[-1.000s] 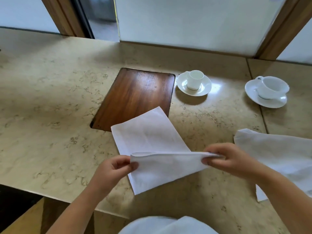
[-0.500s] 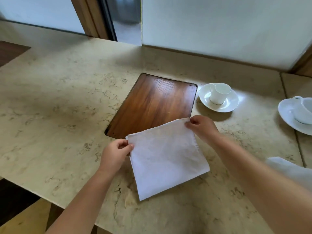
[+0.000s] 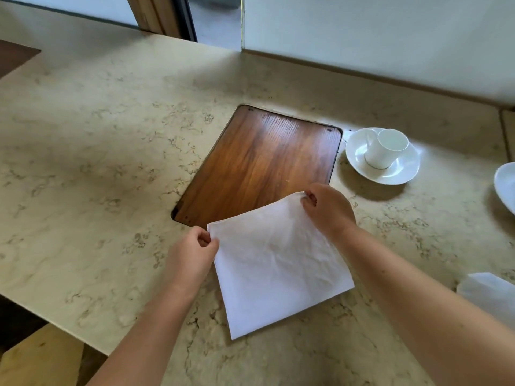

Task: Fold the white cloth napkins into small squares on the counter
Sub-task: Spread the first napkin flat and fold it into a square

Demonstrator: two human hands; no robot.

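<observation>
**Head view: both far corners of the folded napkin pinched on the counter**

Head camera looks down on the wide beige marble-patterned stone counter (image 3: 97,151), which carries everything else and gives a flat bed for creasing. Set flush into it is the dark rectangular wooden board (image 3: 259,165); the far edge of the cloth just overlaps the board's near end.

Nearest the viewer lies the white square cloth napkin (image 3: 278,266), already doubled over and lying flat, turned slightly askew to the counter edge. Another pale cloth (image 3: 490,296) shows at the right margin, blurred, probably a napkin waiting its turn. Well off to the right stands the small white china cup on its round white saucer (image 3: 383,156), clear of the working space.

Each hand holds a far corner, likely to line up the layers before the next fold. The left hand (image 3: 192,254) pinches the far-left corner between thumb and curled fingers, forearm reaching in from below. The right hand (image 3: 327,208) grips the far-right corner, knuckles up, wrist crossing the napkin's right edge.
</observation>
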